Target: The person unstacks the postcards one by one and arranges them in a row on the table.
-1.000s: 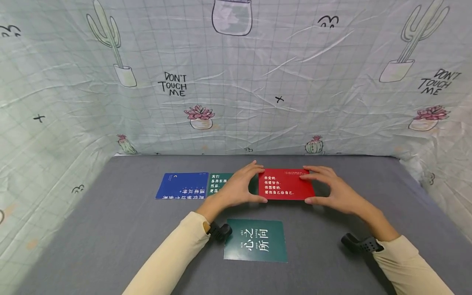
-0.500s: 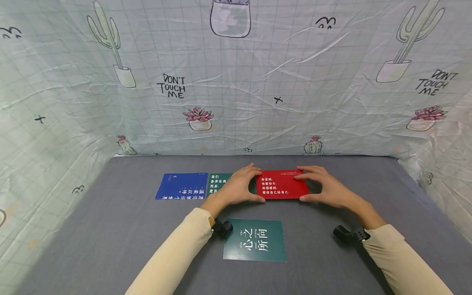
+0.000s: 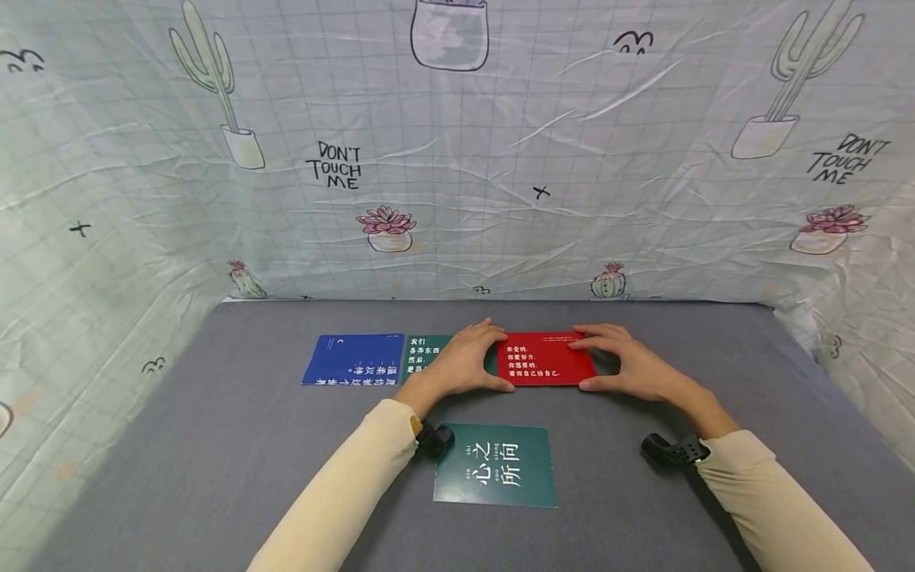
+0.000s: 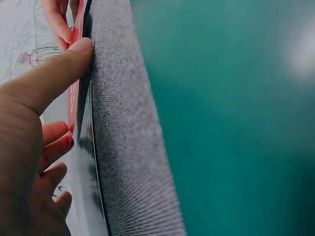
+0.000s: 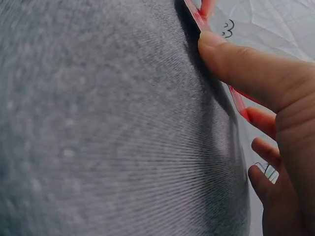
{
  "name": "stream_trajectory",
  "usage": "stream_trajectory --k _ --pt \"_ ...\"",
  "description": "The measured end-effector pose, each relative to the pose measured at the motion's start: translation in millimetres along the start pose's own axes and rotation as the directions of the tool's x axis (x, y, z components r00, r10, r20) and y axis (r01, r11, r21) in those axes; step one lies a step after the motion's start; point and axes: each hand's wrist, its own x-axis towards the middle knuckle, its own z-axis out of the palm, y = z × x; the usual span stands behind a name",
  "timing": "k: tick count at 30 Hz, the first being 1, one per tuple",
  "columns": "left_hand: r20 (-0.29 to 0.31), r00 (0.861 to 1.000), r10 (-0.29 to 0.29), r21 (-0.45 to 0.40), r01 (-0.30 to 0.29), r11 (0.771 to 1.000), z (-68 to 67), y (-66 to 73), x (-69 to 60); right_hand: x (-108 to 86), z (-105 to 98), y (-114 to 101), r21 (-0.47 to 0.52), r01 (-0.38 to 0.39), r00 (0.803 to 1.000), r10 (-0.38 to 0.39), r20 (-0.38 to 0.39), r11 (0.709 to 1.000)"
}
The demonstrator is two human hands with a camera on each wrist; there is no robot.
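over grey table [image 3: 608, 524], pinching a red card [image 3: 542, 360]
with left hand [image 3: 463, 362] and right hand [image 3: 635, 367], at opposite ends

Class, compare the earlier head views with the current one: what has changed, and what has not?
The red card has shifted slightly left, and the right grip has moved left with it. The left grip also holds the card; neither let go. The blue card and the near green card stayed put.
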Motion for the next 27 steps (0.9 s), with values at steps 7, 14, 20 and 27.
stream_trajectory --k 7,14,20,27 --pt "0.023 1.0 -0.011 0.014 0.011 1.0 1.6 -1.8 1.0 -0.1 3.1 3.2 -0.007 -0.001 1.0 0.001 0.002 1.0" --pt "0.043 0.999 -0.019 0.027 0.018 0.999 2.0 -1.3 0.9 -0.9 4.5 4.3 -0.006 0.002 1.0 -0.002 0.004 1.0" --pt "0.046 0.999 -0.02 0.038 0.018 0.999 1.9 -0.8 0.3 -0.8 5.7 4.6 -0.003 0.002 1.0 -0.002 0.015 1.0" --pt "0.048 0.999 -0.019 0.041 0.017 0.999 0.9 0.2 -0.8 0.2 5.2 3.7 0.001 0.004 1.0 -0.004 0.031 1.0"
